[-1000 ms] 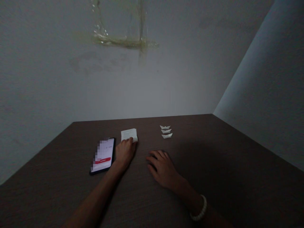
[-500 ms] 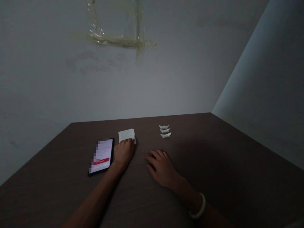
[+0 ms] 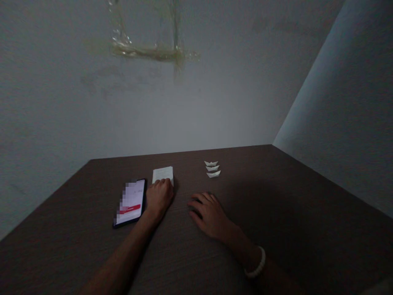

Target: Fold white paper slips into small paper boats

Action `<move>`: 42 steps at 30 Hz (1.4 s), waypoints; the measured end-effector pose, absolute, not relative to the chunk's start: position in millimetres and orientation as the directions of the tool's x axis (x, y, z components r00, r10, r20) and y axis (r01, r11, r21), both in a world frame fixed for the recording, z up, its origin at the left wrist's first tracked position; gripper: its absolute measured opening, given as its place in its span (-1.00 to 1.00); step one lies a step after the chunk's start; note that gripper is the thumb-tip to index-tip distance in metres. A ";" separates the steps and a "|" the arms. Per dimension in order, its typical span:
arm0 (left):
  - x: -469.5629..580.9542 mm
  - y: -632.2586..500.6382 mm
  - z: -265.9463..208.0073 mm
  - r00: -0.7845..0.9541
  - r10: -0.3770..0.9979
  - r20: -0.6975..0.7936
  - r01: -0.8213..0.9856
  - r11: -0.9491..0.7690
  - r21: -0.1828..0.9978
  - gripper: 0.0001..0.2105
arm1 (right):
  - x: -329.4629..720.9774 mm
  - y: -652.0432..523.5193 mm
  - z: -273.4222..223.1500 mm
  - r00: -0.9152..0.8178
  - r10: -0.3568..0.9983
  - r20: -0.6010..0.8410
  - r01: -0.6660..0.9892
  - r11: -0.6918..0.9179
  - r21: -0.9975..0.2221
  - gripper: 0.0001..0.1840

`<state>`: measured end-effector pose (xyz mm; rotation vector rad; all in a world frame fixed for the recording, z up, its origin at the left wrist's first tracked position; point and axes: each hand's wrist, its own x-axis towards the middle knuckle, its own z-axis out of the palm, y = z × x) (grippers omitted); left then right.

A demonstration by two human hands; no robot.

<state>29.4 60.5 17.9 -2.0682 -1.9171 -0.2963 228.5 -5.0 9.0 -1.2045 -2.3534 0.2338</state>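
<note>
As I view it from my remote post through the head camera, the listing starts with the wall (image 3: 233, 110), grey, smudged, and filling the upper part of my view. Next, a side wall (image 3: 353, 123), meeting it at the right along a slanting, paler edge. Table (image 3: 184, 258): dark brown, far edge close against the wall, a soft shadow lying right of centre. Tape (image 3: 147, 54): yellowed and shiny, stuck high on the wall, one level strip and two upright ones running out of my frame. Left hand (image 3: 159, 197): palm down, fingers drawn together and curled over the near edge of the paper; the fingertips are hidden from me, so I cannot tell whether they pinch it. Right hand (image 3: 211, 215): palm down, low over the table, fingers loosely apart and slightly bent, thumb held away from them. Phone (image 3: 136, 200): dark rim, lit screen with a red band across its lower half, part of it pixelated, lying just left of the left hand. Paper (image 3: 163, 173): white, roughly square, flat on the table beyond the left hand. Bracelet (image 3: 262, 262): pale, beaded, around the right wrist. Boats (image 3: 212, 168): three, white, folded, in a short file beyond the right hand, right of the paper.
</note>
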 end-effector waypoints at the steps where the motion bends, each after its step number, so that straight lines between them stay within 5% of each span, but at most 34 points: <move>1: 29.4 59.3 18.3 0.102 0.927 0.360 0.993 -0.076 -0.087 -0.73 | 229.7 -3.4 8.3 -0.496 0.797 0.345 0.714 0.600 -0.361 -0.73; 13: 31.3 19.5 19.7 0.373 0.870 0.321 0.928 -0.352 -0.125 -0.80 | 241.9 12.8 4.2 -0.424 0.818 0.389 0.733 0.562 -0.383 -0.80; 28: 31.3 -23.2 11.5 0.701 0.638 0.318 0.586 -0.770 0.252 -0.81 | 235.6 18.5 -6.0 -0.419 0.788 0.451 0.686 0.600 -0.411 -0.82; 35: 20.3 -10.7 6.0 0.581 0.711 0.396 0.666 -0.695 0.271 -0.77 | 238.4 22.2 -9.1 -0.468 0.776 0.423 0.686 0.621 -0.379 -0.79; 42: -6.4 13.6 3.5 0.601 0.771 0.212 0.749 -0.635 0.190 -0.59 | 240.4 25.5 -11.3 -0.498 0.780 0.379 0.689 0.621 -0.373 -0.79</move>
